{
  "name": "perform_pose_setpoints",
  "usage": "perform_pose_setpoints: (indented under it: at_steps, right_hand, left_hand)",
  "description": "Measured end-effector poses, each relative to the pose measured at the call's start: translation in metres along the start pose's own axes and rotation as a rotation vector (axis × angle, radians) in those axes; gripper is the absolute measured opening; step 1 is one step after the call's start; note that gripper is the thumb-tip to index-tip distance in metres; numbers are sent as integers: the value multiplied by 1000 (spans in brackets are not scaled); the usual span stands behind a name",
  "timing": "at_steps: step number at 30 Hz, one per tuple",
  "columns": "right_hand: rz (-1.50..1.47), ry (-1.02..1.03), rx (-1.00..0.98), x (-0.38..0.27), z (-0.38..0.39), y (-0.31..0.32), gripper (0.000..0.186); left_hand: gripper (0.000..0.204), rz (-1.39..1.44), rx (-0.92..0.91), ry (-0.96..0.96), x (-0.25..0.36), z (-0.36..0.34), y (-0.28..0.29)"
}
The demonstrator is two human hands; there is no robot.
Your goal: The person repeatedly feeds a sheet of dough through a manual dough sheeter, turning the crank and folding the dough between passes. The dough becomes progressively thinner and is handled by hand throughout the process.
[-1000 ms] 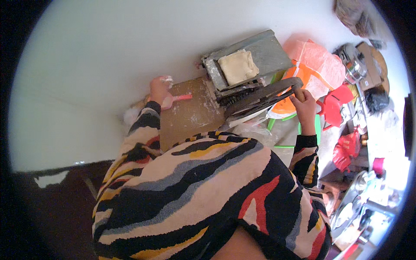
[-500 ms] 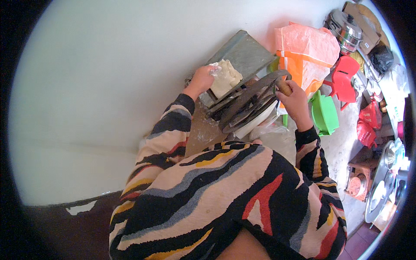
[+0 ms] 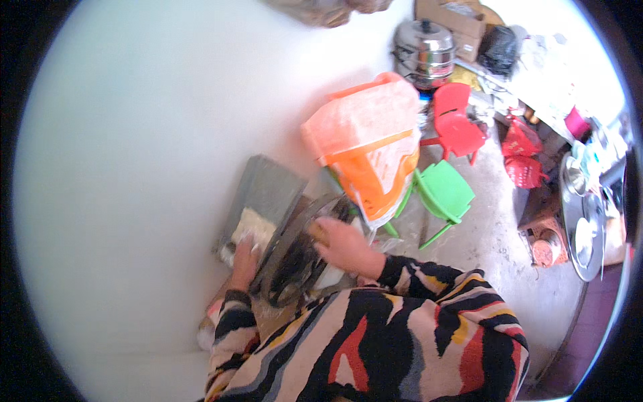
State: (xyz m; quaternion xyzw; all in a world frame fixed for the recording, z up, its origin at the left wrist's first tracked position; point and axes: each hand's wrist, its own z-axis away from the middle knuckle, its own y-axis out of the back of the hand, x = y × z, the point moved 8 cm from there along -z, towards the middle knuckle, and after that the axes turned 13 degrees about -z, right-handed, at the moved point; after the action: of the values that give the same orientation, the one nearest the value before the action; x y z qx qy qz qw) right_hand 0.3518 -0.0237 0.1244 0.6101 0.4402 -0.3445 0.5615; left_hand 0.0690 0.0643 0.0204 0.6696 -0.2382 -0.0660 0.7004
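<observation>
A grey metal hand-cranked machine [image 3: 273, 181] stands against the wall, with a pale slab of dough [image 3: 257, 225] on its top. My left hand [image 3: 245, 264] is at the near end of the dough, its slightly blurred fingers pressed together on it. My right hand [image 3: 347, 248] grips the wooden handle [image 3: 319, 232] on the machine's large dark wheel [image 3: 287, 268], just right of the dough. The machine's underside is mostly hidden by the wheel and my arms.
An orange and white sack [image 3: 365, 161] lies behind the machine. A green chair [image 3: 443, 187], a red chair [image 3: 454, 117] and a steel pot [image 3: 423, 53] are farther right. Red bags [image 3: 522, 171], a cardboard box [image 3: 469, 30] and a large metal tray [image 3: 573, 221] crowd the right side.
My left hand has moved from left of the machine onto the dough. My right hand stays on the handle, now lower on the wheel. The view has swung, shifting the machine down and left.
</observation>
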Motion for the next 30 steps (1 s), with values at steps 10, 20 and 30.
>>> perform_pose_setpoints:
  at_steps: [10, 20, 30]
  right_hand:
    - [-138, 33, -7, 5, 10, -7, 37]
    - [-149, -23, -145, 8, 9, -9, 51]
    - [-141, 74, -108, -3, 9, 7, 39]
  left_hand:
    - [51, 6, -26, 93, -2, 5, -5]
    - [51, 15, -10, 58, -9, 5, -6]
    - [52, 63, -3, 70, -16, 5, -13]
